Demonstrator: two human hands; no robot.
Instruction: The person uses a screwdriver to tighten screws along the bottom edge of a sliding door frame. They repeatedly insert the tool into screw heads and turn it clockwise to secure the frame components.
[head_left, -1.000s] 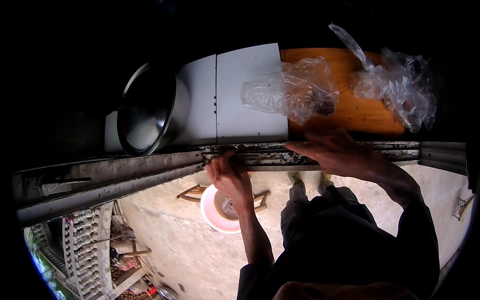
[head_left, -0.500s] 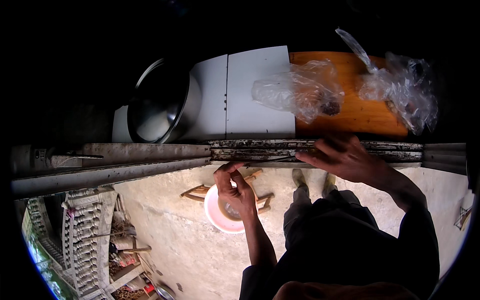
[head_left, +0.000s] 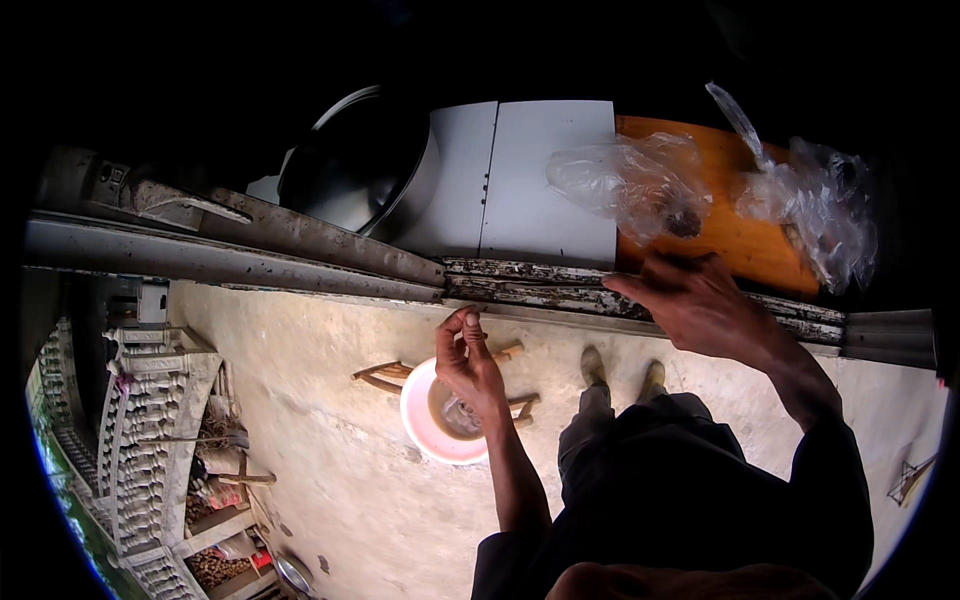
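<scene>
My left hand [head_left: 468,362] is raised just on the near side of a worn window sill track [head_left: 545,280]. Its thumb and fingers are pinched together; whatever lies between them is too small or hidden to make out. To the right, my right hand [head_left: 705,310] reaches over the same track. Its index finger is stretched out to the left along the sill, and the other fingers are bent and partly in shadow. Beyond the sill, a crumpled clear plastic bag [head_left: 640,180] with something dark inside lies across a white surface [head_left: 550,180] and an orange-brown wooden board [head_left: 740,245].
A large metal pot [head_left: 425,180] stands far left, and another clear bag [head_left: 830,210] lies far right. A metal window frame with a handle [head_left: 190,205] crosses the left. Below are a pink-rimmed basin [head_left: 425,435] by a wooden stool [head_left: 385,375], and a balustrade [head_left: 140,450].
The view has turned, so the sill slopes down to the right. A thin dark strip seen between my hands earlier no longer stands out. My right index finger is now straighter.
</scene>
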